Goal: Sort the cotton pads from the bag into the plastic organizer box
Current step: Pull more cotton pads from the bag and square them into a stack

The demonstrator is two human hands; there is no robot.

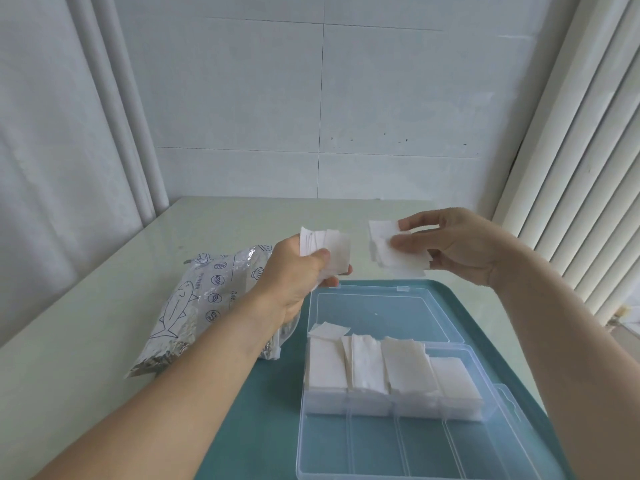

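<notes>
Cotton pads [367, 367] soft, matt white; organizer box [388, 441] clear glossy plastic; bag [194, 303] crinkled shiny foil; tray [266, 410] smooth teal.

A pale green glossy desk [104, 341] runs back to the tiled wall. On it, to the left, lies a crinkled silver bag [194, 306] printed with a fish drawing. To the right lies a teal tray [263, 420], its left edge touching or slipping under the bag. A clear plastic organizer box [391, 441] sits on the tray, lid open.
</notes>
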